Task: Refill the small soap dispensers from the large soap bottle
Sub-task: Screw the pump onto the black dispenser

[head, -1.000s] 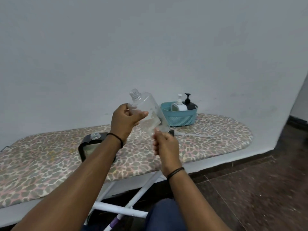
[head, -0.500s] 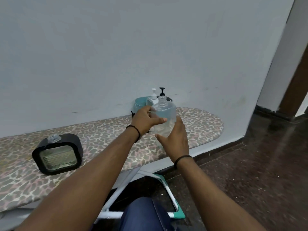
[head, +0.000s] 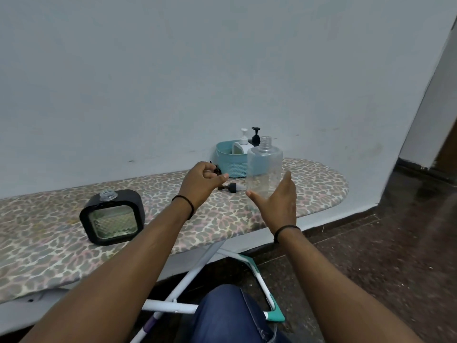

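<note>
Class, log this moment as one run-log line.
left hand: open, empty | right hand: open beside clear bottle | bottle: upright, uncapped, on board | black dispenser: uncapped

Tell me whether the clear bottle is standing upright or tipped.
Upright: the clear bottle stands on the ironing board, uncapped neck pointing up.

Both forearms are left bare — no sleeves are seen. A thin black wristband (head: 184, 206) is worn on the left wrist, another black band (head: 286, 230) on the right; blue jeans (head: 230, 315) are seen at the bottom centre.
</note>
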